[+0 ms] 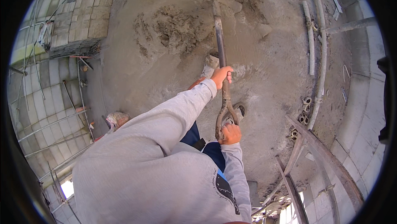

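Observation:
Both my hands hold a shovel (220, 42) with a worn shaft and a Y-shaped grip. Partway down the shaft, my left hand (222, 76) is closed around it. My right hand (230, 133) is wrapped over the crossbar of the grip, close to my body. The shaft slants away from me, and its far end reaches into wet grey mortar (173, 31) spread over the ground. Mortar hides the blade. The mortar is lumpy left of the shaft and smoother around its far end. My shoes (211, 64) stand near the shaft, partly hidden by my arm and the grip.
Stacked blocks (82, 23) stand at the far left beside a block wall with metal poles. A long pipe (320, 58) and a shorter pipe (308, 37) lie on the right. Metal clamps (305, 112) and slanting beams (331, 157) are at the near right. A sack (118, 119) sits left.

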The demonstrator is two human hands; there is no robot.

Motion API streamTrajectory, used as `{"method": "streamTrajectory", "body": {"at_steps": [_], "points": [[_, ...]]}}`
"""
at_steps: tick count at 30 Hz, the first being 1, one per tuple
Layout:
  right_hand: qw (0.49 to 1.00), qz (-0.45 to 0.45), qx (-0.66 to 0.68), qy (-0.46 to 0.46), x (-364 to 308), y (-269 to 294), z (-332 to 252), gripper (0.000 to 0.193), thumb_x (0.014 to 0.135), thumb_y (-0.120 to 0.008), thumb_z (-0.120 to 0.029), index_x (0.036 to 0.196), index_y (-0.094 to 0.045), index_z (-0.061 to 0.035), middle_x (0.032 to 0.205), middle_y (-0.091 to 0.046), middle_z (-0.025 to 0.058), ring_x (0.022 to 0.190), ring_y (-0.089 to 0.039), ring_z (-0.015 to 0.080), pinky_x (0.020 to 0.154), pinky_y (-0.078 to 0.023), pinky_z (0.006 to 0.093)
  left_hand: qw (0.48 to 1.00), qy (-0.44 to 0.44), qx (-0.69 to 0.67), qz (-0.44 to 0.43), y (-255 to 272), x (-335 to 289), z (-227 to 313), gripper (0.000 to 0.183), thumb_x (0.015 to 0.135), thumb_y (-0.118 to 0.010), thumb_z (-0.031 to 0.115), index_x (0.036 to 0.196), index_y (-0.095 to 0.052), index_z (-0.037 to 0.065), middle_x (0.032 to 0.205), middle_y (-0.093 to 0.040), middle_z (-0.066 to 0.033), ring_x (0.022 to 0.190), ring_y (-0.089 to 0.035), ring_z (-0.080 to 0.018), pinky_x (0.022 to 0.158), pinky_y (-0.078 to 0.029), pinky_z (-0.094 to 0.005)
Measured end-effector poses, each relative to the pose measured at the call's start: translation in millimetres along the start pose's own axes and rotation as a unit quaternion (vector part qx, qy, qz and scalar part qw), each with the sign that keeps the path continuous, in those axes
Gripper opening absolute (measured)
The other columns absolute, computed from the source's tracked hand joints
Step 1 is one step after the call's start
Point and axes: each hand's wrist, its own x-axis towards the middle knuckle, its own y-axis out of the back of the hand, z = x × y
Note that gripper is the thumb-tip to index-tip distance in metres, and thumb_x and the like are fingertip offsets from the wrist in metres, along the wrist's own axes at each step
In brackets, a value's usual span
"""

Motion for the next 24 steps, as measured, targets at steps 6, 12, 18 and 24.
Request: {"method": "streamTrajectory", "body": {"at_steps": [6,12,18,24], "points": [[0.995,0.074,0.009,-0.066,-81.4,4.0,-8.8,0.026,0.052,-0.070,-0.014,0.072,-0.054,-0.0095,0.070,-0.050,0.0066,0.069,-0.051,0.0271,0.064,-0.037,0.0394,0.997,0.072,-0.002,-0.005,-1.3,-17.2,-81.7,0.017,0.080,-0.064,0.011,0.079,-0.047,0.009,0.061,-0.046,-0.0004,0.050,-0.047,-0.0136,0.050,-0.046,-0.0333],[0.960,0.148,0.089,-0.220,-119.8,8.9,-8.8,0.019,0.067,-0.072,-0.008,0.070,-0.053,-0.0055,0.068,-0.054,0.0121,0.067,-0.053,0.0361,0.068,-0.041,0.0419,0.993,0.088,0.072,0.016,-20.4,-6.3,-136.5,0.014,0.079,-0.063,0.008,0.074,-0.050,0.008,0.062,-0.049,-0.0025,0.052,-0.051,-0.0147,0.052,-0.047,-0.0335],[0.608,0.401,0.403,-0.553,-242.9,70.6,-137.9,0.019,0.074,-0.072,-0.005,0.079,-0.054,-0.0078,0.065,-0.058,0.0077,0.057,-0.056,0.0189,0.057,-0.050,0.0343,0.952,0.271,-0.121,-0.077,-35.2,-22.0,-203.5,0.026,0.079,-0.066,0.027,0.072,-0.049,0.009,0.061,-0.050,-0.0040,0.050,-0.048,-0.0185,0.053,-0.044,-0.0352],[0.324,0.577,0.299,-0.687,-311.2,104.3,-188.3,0.012,0.084,-0.061,-0.019,0.077,-0.054,-0.0143,0.046,-0.039,-0.0001,0.034,-0.037,0.0141,0.034,-0.039,0.0331,0.902,0.425,0.035,0.067,-25.6,-73.3,-328.6,0.010,0.079,-0.058,0.008,0.074,-0.051,0.003,0.065,-0.050,-0.0090,0.054,-0.052,-0.0231,0.053,-0.050,-0.0420]]}}
